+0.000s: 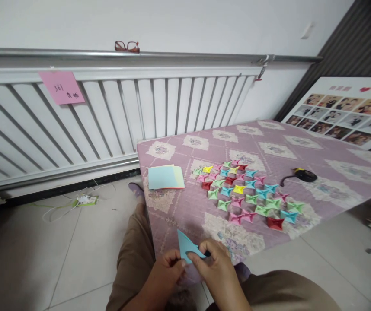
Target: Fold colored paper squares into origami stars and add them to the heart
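Between my two hands, over the near edge of the bed-like surface, is a partly folded piece of light blue paper (185, 246) with one pointed corner sticking up. My left hand (169, 268) pinches its lower left side. On its right side, my right hand (216, 261) grips the paper with the thumb pressed across its front. Beyond my hands several small folded paper pieces (239, 189) in pink, green, blue, yellow and red stand in rough rows. To their left lies a stack of square coloured paper (162, 177), light blue on top.
A purple patterned cloth (185, 211) covers the surface. A black object with a strap (305, 175) lies at the right. Behind are a white radiator (159, 103) with a pink note (61, 87), glasses (127, 46) on a pipe, and a photo board (344, 112). A power strip (86, 200) sits on the floor.
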Tool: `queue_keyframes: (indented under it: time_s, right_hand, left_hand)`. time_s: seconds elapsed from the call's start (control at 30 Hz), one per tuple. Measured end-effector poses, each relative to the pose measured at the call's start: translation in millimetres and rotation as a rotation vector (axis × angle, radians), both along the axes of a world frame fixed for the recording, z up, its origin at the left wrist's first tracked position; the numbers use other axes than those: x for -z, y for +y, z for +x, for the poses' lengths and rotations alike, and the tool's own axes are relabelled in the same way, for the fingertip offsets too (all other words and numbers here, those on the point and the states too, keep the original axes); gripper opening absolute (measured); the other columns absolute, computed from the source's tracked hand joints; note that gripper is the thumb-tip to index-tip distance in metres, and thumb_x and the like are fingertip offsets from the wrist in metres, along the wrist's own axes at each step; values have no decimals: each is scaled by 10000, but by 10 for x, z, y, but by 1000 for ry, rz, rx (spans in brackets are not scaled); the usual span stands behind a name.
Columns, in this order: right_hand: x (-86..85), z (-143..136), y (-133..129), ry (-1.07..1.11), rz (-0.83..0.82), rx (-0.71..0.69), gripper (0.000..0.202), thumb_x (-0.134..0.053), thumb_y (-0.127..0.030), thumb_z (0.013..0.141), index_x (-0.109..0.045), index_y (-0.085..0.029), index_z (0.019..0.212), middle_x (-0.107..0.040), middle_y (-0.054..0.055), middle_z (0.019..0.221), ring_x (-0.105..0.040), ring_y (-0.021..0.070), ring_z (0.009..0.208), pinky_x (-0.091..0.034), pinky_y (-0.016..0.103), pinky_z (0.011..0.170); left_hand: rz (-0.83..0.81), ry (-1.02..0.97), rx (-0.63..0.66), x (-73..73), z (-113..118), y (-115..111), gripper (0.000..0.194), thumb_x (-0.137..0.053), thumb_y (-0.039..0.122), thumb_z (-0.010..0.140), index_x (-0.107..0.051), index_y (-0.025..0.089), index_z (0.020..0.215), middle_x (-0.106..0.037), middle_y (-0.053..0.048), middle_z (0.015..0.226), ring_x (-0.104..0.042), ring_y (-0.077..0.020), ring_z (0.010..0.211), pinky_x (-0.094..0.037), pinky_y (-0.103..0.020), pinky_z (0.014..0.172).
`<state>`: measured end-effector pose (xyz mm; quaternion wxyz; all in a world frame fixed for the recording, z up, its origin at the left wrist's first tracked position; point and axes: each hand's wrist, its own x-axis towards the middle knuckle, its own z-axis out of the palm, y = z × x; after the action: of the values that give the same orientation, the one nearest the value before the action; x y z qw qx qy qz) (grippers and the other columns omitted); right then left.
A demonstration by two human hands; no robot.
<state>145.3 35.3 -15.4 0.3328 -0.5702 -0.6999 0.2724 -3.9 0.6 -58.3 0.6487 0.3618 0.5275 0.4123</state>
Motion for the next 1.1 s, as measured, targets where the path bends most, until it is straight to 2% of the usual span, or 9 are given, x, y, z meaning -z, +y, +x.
queue_keyframes:
  time_s: [0.1,0.2,0.3,0.43,0.53,0.73,0.87,1.1]
  right_hand:
    - [-73,23,-70,113,-114,-74,219,-606,-405,741,-516,-218,669,-537,-16,669,-508,164,679,-368,265,651]
    - [-164,67,-100,309,-276,-132,277,-539,-458,795,-501,-212,674,-460,-28,642,-458,138,621,-357,239,575]
    - [-223,79,-111,513,-382,-105,320,-554,-505,787,-490,-208,685,-401,-46,630,-398,116,590,-335,223,548]
    - [-238,48,-137,706,-569,-148,321,-624,-510,752,-523,-205,770,-474,-43,672,-417,106,613,-340,217,578]
    - [-237,15,-164,788,-661,-213,355,-692,-510,689,-526,-203,756,-521,-43,671,-456,105,620,-346,215,588]
    - [-251,-48,-203,930,-775,-357,379,-704,-521,664,-503,-220,779,-617,-17,694,-590,159,674,-394,255,638]
    - [-224,-67,-220,918,-792,-342,408,-704,-546,641,-493,-227,780,-626,-12,709,-600,169,679,-400,262,636]
    - [-172,-71,-249,923,-816,-264,358,-701,-491,678,-500,-209,766,-576,-40,644,-517,108,580,-339,210,550]
  left_hand:
    - [15,3,-58,-27,-80,8,266,-576,418,726,-545,154,724,-500,29,563,-418,-106,527,-321,-235,533]
    - [43,-18,-51,-89,-161,16,260,-561,414,758,-525,158,724,-503,30,583,-422,-104,549,-326,-235,556]
    - [67,-35,0,-157,-203,20,265,-573,413,763,-517,159,714,-505,24,599,-433,-106,562,-333,-236,565]
    - [91,-86,102,-231,-209,11,297,-602,435,745,-526,152,701,-492,23,590,-425,-102,554,-336,-234,564]
    - [99,-101,151,-266,-210,-4,309,-625,438,736,-548,141,703,-498,15,608,-437,-105,571,-345,-235,576]
    - [100,-142,195,-281,-252,-21,327,-664,442,725,-602,121,726,-520,-6,630,-451,-108,586,-348,-239,589]
    - [109,-144,242,-284,-304,-14,330,-660,444,747,-628,116,751,-529,-8,633,-457,-110,601,-350,-236,602]
    - [109,-180,279,-265,-348,-13,344,-663,455,754,-636,114,780,-533,-10,649,-458,-113,619,-346,-234,612]
